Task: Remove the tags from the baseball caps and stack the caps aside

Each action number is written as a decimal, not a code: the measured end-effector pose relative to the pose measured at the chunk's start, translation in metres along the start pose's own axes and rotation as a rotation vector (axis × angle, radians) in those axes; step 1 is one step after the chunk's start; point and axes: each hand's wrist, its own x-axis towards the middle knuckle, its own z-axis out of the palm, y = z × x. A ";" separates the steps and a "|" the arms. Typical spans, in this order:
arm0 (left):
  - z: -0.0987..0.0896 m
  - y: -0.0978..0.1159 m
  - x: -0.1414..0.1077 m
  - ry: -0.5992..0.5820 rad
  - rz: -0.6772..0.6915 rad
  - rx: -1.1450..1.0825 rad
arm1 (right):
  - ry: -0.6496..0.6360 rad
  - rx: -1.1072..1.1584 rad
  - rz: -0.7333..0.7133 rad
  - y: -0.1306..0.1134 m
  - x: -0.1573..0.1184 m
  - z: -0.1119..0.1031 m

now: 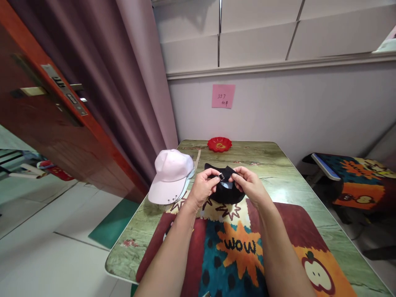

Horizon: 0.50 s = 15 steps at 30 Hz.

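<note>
A black cap is between my two hands above the table, its back strap facing me. My left hand pinches the small metal buckle at the strap's left side. The fingers of my right hand are pressed together on the black strap, just right of the buckle. Left of my hands sits a pale pink cap with small rings on its brim. Part of a light blue cap shows beneath it.
The wood-patterned table bears a colourful mat and, at its back, a red scalloped dish. A pink note is on the wall. A curtain and an orange-brown door stand at the left.
</note>
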 end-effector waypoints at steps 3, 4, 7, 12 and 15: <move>0.004 -0.001 0.000 -0.031 0.012 0.041 | -0.037 0.005 -0.002 0.001 0.000 0.007; 0.005 -0.002 0.000 -0.033 0.027 0.068 | -0.051 -0.009 -0.001 0.001 0.000 0.009; 0.007 -0.007 0.001 0.001 0.114 0.164 | -0.038 -0.037 0.001 0.003 0.000 0.009; 0.013 -0.010 0.000 0.118 0.323 0.417 | 0.017 -0.038 -0.010 0.002 0.001 0.007; 0.015 -0.008 -0.003 0.125 0.480 0.587 | 0.079 0.004 -0.001 0.000 0.001 0.010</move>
